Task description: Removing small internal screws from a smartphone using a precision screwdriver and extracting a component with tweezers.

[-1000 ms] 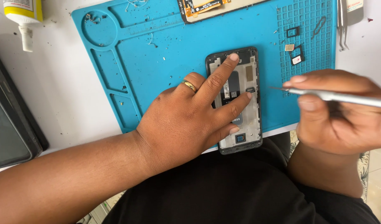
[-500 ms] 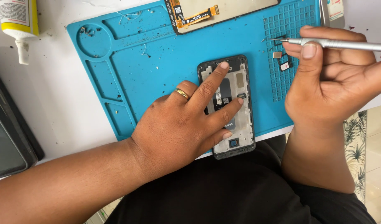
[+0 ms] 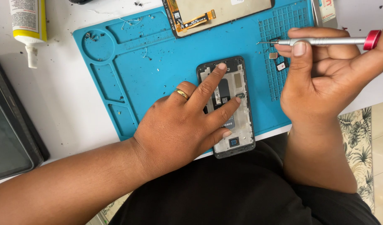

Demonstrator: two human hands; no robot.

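- Head view: left hand [image 3: 179, 125], fingers spread, presses on the opened phone [image 3: 237, 121], hiding its left side.
- Right hand [image 3: 320, 79] pinches a screwdriver [image 3: 325, 41]; wrist partly cut off.

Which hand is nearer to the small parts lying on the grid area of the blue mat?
Right. The right hand, holding a screwdriver, is just beside the small parts; the left hand rests on the phone, farther away.

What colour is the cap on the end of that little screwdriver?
Red, on the silver screwdriver held in the right hand; the head view shows it.
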